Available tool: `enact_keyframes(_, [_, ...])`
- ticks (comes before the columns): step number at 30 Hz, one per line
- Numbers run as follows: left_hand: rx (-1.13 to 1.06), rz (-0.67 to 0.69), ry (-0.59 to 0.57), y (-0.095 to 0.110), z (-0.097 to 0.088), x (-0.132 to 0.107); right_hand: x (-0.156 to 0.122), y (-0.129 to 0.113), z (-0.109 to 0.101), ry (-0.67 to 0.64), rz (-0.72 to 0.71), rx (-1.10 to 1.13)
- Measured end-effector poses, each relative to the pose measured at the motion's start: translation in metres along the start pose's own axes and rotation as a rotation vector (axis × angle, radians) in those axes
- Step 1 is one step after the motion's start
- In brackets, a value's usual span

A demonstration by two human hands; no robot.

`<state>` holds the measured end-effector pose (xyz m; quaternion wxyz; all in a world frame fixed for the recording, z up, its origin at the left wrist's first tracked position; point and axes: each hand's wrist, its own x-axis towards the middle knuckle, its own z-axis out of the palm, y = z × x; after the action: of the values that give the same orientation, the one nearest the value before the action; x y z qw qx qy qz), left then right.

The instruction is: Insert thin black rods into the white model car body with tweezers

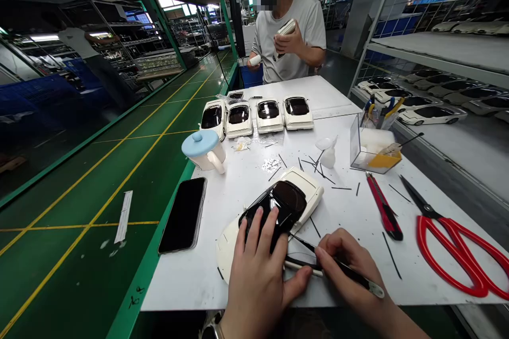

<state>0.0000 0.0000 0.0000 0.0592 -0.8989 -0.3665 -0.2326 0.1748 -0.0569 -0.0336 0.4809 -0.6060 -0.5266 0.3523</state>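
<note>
**Fingers [254,235] spread on black, fingers pinched on a slim black tool [358,277]**

The fingers of my left hand [258,270] lie slightly apart over the dark roof of a model car [294,193], thumb held out wide along its near side. On my right hand [350,265], thumb and fingertips are clamped on the slim black tool, its pointed end at the car's side just beside my left index finger.

The car sits on the white counter [178,286] right in front of me, slanting from low on the left to higher on the right. Its body is creamy white with smooth, rounded corners; the cabin top is glossy black with bright glints, and the window toward the far end looks deep brownish-black. A small dark mark shows on the rim at the low left end. My hands hide part of the near side.

Thin black strips [341,188] are scattered beyond the car. A phone [183,214] and a blue-lidded mug [201,161] lie to the left, a cutter [384,206] and red-handled scissors [449,243] to the right. Four more white cars [270,116] stand in a row farther back, and across from me a person [278,69] holds another white model [286,27].
</note>
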Motion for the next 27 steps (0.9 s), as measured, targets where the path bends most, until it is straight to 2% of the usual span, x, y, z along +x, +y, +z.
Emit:
enact_keyframes(9, [-0.018,-0.005,0.01,0.0,0.001,-0.001,0.001,-0.002,0.0,-0.009,0.016,0.022])
enact_keyframes(14, [-0.066,0.004,0.008,-0.002,-0.001,-0.002,0.02,-0.026,-0.013,-0.099,0.057,-0.011])
enact_keyframes(18, [-0.17,0.008,0.006,-0.006,-0.003,-0.004,0.048,-0.062,-0.021,-0.268,0.013,-0.202])
enact_keyframes(21, [-0.253,-0.012,0.026,-0.01,-0.003,-0.008,0.067,-0.084,-0.018,-0.396,-0.027,-0.391])
enact_keyframes(27, [-0.393,-0.094,0.098,-0.012,0.0,-0.013,0.084,-0.107,-0.003,-0.474,-0.086,-0.681])
